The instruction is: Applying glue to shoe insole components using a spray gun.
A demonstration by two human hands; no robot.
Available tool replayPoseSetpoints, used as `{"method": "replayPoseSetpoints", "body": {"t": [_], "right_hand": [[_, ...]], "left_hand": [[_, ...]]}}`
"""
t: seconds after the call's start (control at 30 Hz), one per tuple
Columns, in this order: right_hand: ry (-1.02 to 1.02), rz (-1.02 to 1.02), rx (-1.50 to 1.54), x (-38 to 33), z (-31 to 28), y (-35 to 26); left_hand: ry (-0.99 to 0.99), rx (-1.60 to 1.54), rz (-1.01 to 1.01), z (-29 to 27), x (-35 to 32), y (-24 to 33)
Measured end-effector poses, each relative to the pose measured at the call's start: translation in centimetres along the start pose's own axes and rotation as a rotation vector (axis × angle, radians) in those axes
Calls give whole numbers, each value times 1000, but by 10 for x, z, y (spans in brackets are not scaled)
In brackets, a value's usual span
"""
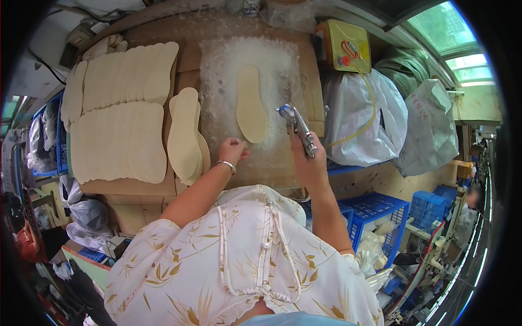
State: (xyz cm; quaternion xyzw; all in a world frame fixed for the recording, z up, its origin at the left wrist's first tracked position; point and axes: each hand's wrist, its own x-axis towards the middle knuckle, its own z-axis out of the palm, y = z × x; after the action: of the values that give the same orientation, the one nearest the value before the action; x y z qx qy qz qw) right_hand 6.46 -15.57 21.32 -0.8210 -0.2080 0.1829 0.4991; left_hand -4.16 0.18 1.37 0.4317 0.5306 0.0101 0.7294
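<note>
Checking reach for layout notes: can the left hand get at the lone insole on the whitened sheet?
Probably yes: the left hand is right by the near end of the insole, with nothing visible between them; the spray gun in the right hand is off to the right.

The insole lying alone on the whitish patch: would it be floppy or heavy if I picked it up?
The insole looks thin, so it's probably light and might bend a bit. It lies flat without curling, so it likely isn't very floppy and shouldn't roll.
</note>
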Motion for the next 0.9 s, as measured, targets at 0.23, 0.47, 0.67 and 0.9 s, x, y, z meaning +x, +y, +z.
{"method": "replayPoseSetpoints", "body": {"t": [0.23,0.47,0.67,0.9], "right_hand": [[-13,-20,16,3,4,2],[-51,11,-20,-1,3,7],[1,75,-28,-4,1,7],[-8,58,-38,-14,-3,3]], "left_hand": [[-37,40,43,-17,-13,-16],[-27,98,-6,-25,-26,-32],[-47,134,-8,-27,-26,-35],[-64,142,-12,-27,-26,-32]]}}
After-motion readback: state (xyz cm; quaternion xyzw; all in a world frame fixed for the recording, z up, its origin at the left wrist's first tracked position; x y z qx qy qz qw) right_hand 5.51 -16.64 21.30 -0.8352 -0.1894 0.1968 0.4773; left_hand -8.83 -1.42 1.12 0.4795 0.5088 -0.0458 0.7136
